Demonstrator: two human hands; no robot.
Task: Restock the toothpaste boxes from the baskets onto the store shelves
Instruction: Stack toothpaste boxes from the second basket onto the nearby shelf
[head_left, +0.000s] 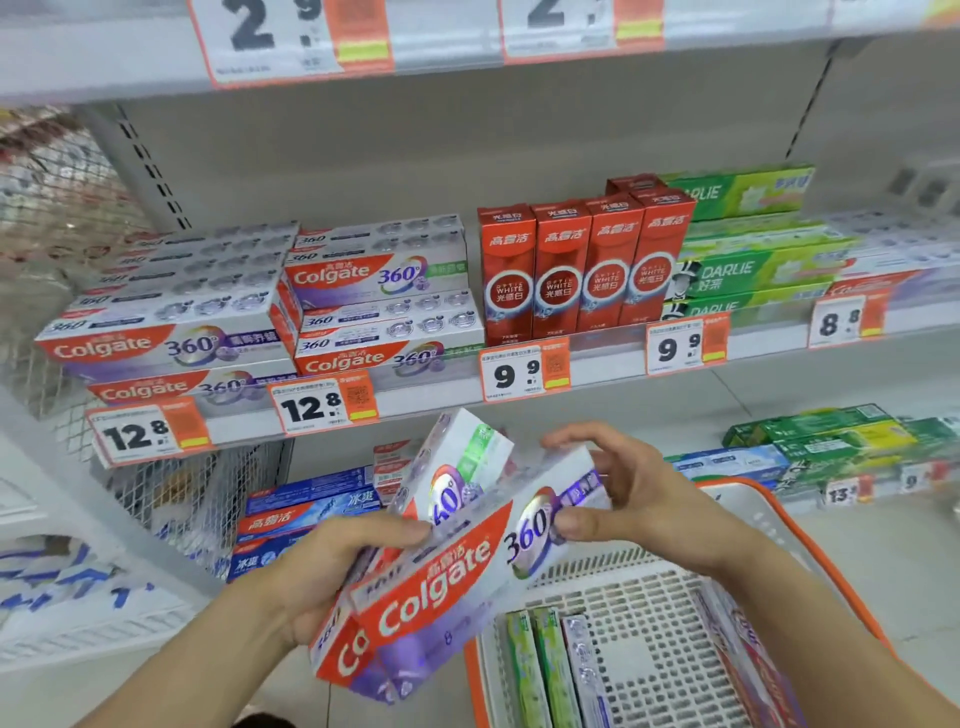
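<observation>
The left hand (332, 577) grips a bundle of toothpaste boxes (447, 577) by its lower end, just above the basket (649, 597). The right hand (639, 493) pinches the top box's far end, fingers curled. The boxes' long axis slants up and away toward the shelf (597, 369). Best to peel one box free, level it, then slide it lengthwise onto the matching stack (171, 332).

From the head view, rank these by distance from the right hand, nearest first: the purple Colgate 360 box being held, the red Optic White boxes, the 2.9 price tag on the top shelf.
1. Purple Colgate 360 box: touching the right hand, in front of the person.
2. Red Optic White boxes: standing upright on the middle shelf, above the hand.
3. 2.9 price tag: on the top shelf edge, up and to the left.
</observation>
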